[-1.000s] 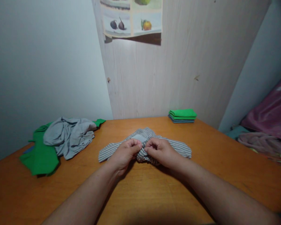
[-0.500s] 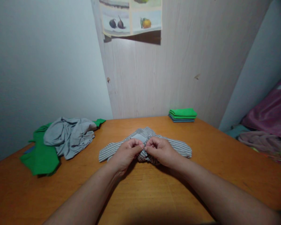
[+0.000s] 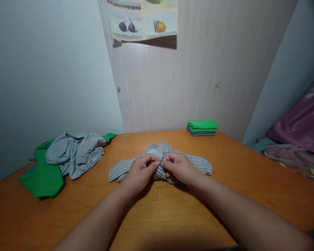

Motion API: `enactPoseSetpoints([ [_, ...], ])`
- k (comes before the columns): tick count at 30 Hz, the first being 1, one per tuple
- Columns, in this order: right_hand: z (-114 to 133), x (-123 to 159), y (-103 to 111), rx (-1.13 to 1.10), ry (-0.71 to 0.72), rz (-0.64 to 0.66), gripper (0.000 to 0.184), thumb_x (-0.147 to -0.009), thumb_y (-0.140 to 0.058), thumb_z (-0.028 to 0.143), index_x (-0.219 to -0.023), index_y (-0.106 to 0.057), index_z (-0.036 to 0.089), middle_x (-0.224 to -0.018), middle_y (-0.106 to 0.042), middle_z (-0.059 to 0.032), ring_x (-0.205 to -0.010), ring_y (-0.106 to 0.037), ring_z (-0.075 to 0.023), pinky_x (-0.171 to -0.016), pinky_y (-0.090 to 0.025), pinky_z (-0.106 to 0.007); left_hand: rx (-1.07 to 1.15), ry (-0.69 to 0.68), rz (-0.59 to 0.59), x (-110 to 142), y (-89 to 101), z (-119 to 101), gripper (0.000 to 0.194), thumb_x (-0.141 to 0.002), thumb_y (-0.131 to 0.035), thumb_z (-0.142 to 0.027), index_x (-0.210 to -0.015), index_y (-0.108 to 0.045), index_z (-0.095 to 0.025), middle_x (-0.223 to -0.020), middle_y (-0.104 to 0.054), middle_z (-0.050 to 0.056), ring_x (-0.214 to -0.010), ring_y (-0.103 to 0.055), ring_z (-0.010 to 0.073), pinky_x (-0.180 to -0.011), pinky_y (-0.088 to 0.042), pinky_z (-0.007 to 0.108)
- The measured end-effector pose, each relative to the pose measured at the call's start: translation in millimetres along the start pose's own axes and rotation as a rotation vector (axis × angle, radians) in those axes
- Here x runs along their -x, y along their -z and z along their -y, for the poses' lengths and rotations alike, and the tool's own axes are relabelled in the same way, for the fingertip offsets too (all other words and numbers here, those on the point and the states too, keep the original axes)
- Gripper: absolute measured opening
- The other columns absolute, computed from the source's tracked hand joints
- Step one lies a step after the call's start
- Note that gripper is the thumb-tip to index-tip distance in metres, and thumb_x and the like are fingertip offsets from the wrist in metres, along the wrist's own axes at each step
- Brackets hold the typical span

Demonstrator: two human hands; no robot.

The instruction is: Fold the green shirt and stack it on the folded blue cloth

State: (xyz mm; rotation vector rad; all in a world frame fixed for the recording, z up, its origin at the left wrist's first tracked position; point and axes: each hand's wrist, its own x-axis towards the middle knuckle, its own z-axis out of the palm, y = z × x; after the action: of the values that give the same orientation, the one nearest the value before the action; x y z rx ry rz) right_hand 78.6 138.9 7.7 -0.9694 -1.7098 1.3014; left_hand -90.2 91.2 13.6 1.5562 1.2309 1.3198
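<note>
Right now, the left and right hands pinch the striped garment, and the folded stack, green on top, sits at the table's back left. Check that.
Wrong side: the head view shows the folded stack, green on top, at the back right of the table. The left hand and right hand do pinch the striped garment.

The left grip and right grip have drawn slightly closer together at the striped garment.

From where I stand, I can't read any lettering, label, brand or number. The pink cloth at the right carries some pale marks near its upper edge, but I can't make them out as letters or a sign.
</note>
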Motion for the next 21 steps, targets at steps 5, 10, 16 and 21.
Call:
enactPoseSetpoints([
  [5,0.1,-1.1,0.9,-0.205,-0.096,0.071,0.014,-0.08,-0.06,0.03,-0.073,-0.059,0.018,-0.057,-0.065,-0.0002,-0.044,-0.055,-0.0086,-0.04,-0.038,-0.016,-0.38,-0.24,-0.032,0.2,2.5,0.2,0.016,-0.089,-0.064,-0.028,-0.082,-0.076,-0.022,-0.085,-0.067,0.005,-0.085,-0.06,0.0212,-0.079,-0.042,0.031],
  [10,-1.5,-3.9,2.0,-0.255,-0.152,0.058,0.014,-0.079,-0.063,0.028,-0.071,-0.061,0.016,-0.056,-0.066,-0.0023,-0.045,-0.058,-0.0098,-0.04,-0.041,-0.017,-0.435,-0.337,0.033,3.3,-0.1,-1.4,0.017,-0.09,-0.061,-0.024,-0.085,-0.078,-0.024,-0.086,-0.067,0.005,-0.086,-0.06,0.0205,-0.081,-0.043,0.032],
  [16,-1.3,-5.6,2.7,-0.281,-0.137,-0.004,0.008,-0.072,-0.061,0.022,-0.066,-0.058,0.017,-0.057,-0.065,-0.0008,-0.045,-0.058,-0.0089,-0.039,-0.04,-0.016,-0.209,-0.14,-0.045,2.9,-4.9,1.7,0.01,-0.085,-0.065,-0.026,-0.079,-0.071,-0.02,-0.078,-0.064,0.003,-0.075,-0.056,0.0179,-0.07,-0.041,0.029],
  [21,-1.7,-3.8,2.8,-0.285,-0.082,0.045,0.011,-0.073,-0.062,0.026,-0.066,-0.057,0.018,-0.054,-0.064,0.0006,-0.044,-0.055,-0.0078,-0.04,-0.037,-0.015,0.034,0.004,-0.002,0.5,-6.2,8.0,0.023,-0.082,-0.072,-0.035,-0.098,-0.068,-0.019,-0.071,-0.058,-0.002,-0.064,-0.05,0.0128,-0.061,-0.037,0.025],
])
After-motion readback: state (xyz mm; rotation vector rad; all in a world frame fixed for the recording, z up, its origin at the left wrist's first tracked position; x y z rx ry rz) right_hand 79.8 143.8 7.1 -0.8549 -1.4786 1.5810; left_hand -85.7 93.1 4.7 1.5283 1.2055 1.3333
